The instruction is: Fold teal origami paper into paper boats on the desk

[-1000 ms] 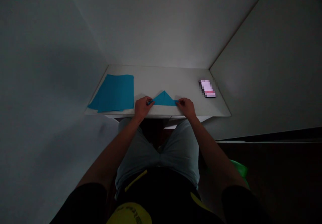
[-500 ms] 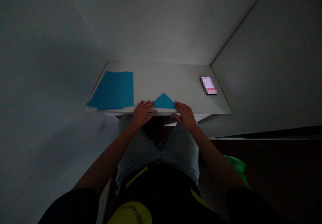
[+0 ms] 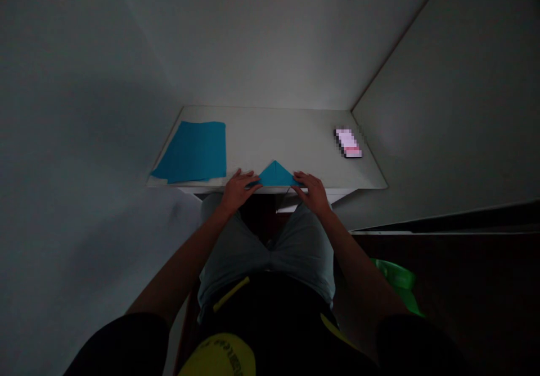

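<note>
A small folded sheet of blue paper (image 3: 275,175) lies at the front edge of the white table, its peak pointing away from me and a crease running down the middle. My left hand (image 3: 239,190) pinches its left corner between thumb and fingers. At the right corner, my right hand (image 3: 313,191) grips the paper the same way. The corners themselves are partly hidden by my fingers. To the left of my left hand lies a stack of larger blue paper sheets (image 3: 196,152), unevenly piled.
A phone (image 3: 348,143), blurred by pixelation, rests at the right of the white table (image 3: 278,128). Walls rise behind the table and on both sides. Below right, a green plastic object (image 3: 396,277) stands near the floor, partly behind my right arm.
The folded paper has come slightly toward me, to the table's edge. My fingers, earlier resting flat beside its corners, now close on them with the thumbs.
</note>
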`<state>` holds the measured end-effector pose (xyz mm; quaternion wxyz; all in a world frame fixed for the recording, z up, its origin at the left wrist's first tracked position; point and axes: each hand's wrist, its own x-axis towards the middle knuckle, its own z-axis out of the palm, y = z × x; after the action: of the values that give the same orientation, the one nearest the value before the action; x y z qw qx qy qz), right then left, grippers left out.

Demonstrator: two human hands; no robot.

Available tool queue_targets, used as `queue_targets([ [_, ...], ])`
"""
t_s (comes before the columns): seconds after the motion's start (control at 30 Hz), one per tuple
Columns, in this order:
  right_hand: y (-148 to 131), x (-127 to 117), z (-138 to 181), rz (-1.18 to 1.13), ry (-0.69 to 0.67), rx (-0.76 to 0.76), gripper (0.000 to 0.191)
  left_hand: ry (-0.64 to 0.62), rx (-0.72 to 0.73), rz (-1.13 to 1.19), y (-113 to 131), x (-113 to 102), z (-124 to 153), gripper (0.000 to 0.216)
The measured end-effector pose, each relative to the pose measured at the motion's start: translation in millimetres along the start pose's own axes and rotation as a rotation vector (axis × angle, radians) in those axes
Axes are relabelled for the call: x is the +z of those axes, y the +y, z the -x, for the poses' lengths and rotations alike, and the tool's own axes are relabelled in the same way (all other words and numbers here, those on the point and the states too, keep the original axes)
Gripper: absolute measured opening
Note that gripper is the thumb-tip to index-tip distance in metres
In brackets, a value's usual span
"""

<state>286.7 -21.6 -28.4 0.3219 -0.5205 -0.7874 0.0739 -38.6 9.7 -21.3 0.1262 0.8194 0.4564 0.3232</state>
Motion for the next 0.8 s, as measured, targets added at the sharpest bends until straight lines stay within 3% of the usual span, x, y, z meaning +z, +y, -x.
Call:
queue_targets([
  [0.2, -4, -1, -1, 0.004, 0.002, 0.020, 0.038, -0.024, 0.034, -0.049, 1, -2, -4, 0.026],
  [0.5, -7, 5, -8, -0.016, 0.053, 0.090, 0.036, -0.177, 0.150, -0.162, -3, -10, -18, 0.032],
  [0.67, -13, 4, -21, 0.089, -0.004, 0.136, 0.035, -0.209, 0.109, -0.259, 13, -4, -31, 0.035],
  [0.8, -27, -2, -34, 0.079, 0.015, 0.104, 0.036, -0.176, 0.037, -0.276, 30, 9, -43, 0.051],
])
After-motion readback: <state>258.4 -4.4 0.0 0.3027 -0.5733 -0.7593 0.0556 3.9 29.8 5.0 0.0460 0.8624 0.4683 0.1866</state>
